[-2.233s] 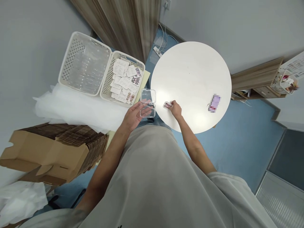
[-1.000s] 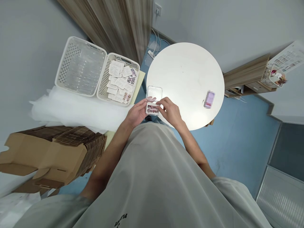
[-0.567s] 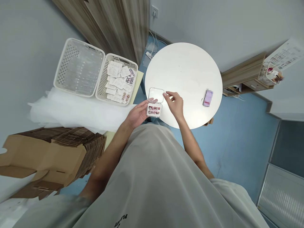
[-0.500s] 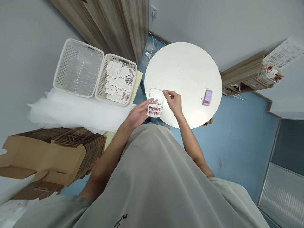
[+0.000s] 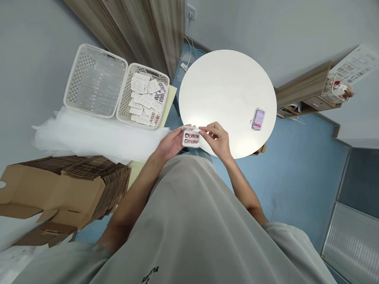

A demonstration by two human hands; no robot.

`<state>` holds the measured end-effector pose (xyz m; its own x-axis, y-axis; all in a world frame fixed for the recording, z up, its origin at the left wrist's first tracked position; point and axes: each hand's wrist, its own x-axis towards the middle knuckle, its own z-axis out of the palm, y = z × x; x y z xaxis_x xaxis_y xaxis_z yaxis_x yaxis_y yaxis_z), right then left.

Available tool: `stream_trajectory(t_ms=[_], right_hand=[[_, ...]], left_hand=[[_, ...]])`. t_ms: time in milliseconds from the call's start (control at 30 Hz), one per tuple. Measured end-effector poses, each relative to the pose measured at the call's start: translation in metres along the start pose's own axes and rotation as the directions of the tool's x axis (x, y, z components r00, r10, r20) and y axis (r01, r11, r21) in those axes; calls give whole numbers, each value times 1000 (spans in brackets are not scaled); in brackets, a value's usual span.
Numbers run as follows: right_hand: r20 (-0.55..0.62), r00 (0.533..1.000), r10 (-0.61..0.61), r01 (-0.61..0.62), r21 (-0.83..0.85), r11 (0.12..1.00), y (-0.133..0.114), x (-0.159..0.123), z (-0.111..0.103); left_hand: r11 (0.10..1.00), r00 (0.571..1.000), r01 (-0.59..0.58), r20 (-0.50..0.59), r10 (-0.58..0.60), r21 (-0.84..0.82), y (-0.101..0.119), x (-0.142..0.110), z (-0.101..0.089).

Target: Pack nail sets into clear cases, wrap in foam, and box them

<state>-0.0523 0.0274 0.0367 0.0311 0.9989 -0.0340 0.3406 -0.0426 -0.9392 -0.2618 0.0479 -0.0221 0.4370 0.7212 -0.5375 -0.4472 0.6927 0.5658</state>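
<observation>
A small clear plastic case (image 5: 191, 138) with a card of coloured pieces inside sits between both my hands at the near edge of the round white table (image 5: 227, 90). Its lid is folded down over the base. My left hand (image 5: 170, 144) cups the case from the left and below. Fingers of my right hand (image 5: 217, 138) pinch its right edge.
Two white baskets stand to the left: one with clear cases (image 5: 94, 81), one with printed cards (image 5: 145, 98). White foam sheets (image 5: 89, 134) lie below them, flat cardboard boxes (image 5: 65, 189) nearer me. A purple object (image 5: 258, 119) lies on the table's right side.
My right hand took a card from the table and laid it in the open case held by my left hand. It then swung the lid down onto the base.
</observation>
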Motion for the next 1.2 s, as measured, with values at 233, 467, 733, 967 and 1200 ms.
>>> stream_trajectory(t_ms=[233,467,733,967,1200], right_hand=[[80,996,38,-41,44,998,21,-41,4],[-3,953,304,-303,67,951,23,-37,1],[143,894,425,-448,239,862,24,-32,7],[66,872,484,-482,281,830,29,-23,8],[93,866,491,-497,276,823,31,-16,16]], left_hand=[[999,999,-37,36,36,30,5,-6,7],[994,994,-93,65,89,59,6,-4,13],[983,994,-94,61,85,157,11,-5,15],[895,997,-44,-38,67,444,6,-6,1],[850,989,-42,-98,109,525,14,-3,0]])
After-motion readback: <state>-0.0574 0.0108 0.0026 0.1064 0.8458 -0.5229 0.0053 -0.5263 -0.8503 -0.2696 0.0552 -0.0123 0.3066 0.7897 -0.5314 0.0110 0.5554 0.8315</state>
